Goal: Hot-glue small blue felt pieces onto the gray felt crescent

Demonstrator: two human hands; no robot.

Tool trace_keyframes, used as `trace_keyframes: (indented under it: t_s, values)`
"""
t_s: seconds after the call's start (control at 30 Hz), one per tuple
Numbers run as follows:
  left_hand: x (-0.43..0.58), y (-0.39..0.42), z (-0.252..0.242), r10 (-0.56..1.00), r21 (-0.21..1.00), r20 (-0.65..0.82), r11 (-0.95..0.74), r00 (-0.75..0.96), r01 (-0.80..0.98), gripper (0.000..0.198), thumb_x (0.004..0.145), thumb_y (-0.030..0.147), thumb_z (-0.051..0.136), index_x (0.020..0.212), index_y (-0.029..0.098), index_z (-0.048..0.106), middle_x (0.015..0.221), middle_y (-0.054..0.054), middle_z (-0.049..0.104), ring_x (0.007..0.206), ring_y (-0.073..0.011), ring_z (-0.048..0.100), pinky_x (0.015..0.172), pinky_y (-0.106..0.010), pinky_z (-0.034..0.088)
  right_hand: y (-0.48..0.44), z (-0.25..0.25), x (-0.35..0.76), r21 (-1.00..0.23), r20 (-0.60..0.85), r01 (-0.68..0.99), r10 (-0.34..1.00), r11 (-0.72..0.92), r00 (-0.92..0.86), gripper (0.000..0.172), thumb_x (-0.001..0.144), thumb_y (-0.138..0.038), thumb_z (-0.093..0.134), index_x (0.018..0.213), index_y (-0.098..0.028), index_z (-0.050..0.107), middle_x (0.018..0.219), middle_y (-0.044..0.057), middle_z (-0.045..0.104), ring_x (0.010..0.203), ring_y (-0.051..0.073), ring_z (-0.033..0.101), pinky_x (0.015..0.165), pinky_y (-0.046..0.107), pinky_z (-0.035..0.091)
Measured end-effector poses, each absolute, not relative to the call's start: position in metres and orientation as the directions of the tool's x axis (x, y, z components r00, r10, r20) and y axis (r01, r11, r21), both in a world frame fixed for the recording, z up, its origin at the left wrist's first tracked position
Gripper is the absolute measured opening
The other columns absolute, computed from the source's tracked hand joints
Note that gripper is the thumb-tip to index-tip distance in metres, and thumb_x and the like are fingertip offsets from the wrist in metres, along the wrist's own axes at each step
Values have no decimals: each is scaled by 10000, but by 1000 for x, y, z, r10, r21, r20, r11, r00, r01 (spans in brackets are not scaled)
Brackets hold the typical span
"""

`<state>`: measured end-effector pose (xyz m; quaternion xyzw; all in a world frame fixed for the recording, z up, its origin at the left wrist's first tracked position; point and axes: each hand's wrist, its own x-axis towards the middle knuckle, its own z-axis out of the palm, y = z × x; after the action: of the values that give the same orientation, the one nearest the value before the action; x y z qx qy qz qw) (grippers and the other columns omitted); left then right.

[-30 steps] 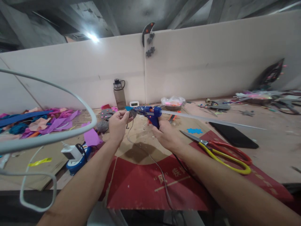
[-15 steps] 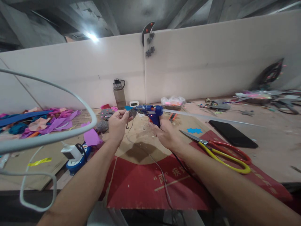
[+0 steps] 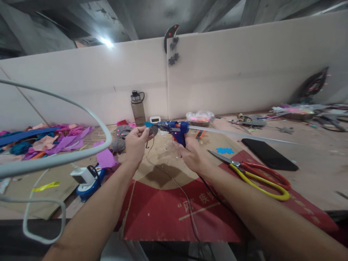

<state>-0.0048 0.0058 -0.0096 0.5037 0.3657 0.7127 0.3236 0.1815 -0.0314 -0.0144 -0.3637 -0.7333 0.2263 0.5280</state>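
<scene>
My right hand (image 3: 193, 156) is closed round the grip of a blue glue gun (image 3: 175, 129), with a long clear glue stick (image 3: 239, 135) jutting from its back to the right. The gun's nozzle points left at a small grey piece with a blue tip (image 3: 150, 127). My left hand (image 3: 136, 143) pinches that piece and holds it just above the cardboard (image 3: 168, 203). A thin dark wire hangs from the piece down toward me.
Red and yellow scissors (image 3: 252, 174) lie right of my right hand, a black flat slab (image 3: 269, 156) beyond them. A water bottle (image 3: 137, 108) stands at the white wall. Coloured felt scraps (image 3: 46, 141) pile at the left; a white charger (image 3: 83, 174) and cable (image 3: 54, 159) are near.
The glue gun has shifted slightly up and left, its nozzle closer to the piece in my left hand. My left hand stays put.
</scene>
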Motion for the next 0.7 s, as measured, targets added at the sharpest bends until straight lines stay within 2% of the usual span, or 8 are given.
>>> trace_keyframes:
  t_s: [0.3,0.47,0.7]
  values:
    - [-4,4,-8,831,846,479,-523,-283,-104,215,697,343,699,769,147,650,747,-29,680,703,-140,656,751,-312,554,-33,-13,180,-717,612,293,773,632,-169,72,847,-270,476,854,-207,510,767,45,558,768,203,532,650,337,444]
    - [-3,3,-7,836,851,474,-516,-275,-102,221,696,341,701,773,141,646,745,-29,681,695,-136,654,748,-309,553,-33,-12,182,-719,611,296,775,629,-163,94,849,-282,475,892,-206,508,763,43,556,769,206,535,648,337,444]
    - [-3,3,-7,836,852,471,-514,-282,-100,215,685,342,705,755,149,643,724,-16,662,682,-130,642,744,-318,559,-36,-11,180,-739,581,287,792,610,-186,101,851,-293,472,875,-207,518,744,35,559,714,195,528,642,341,440]
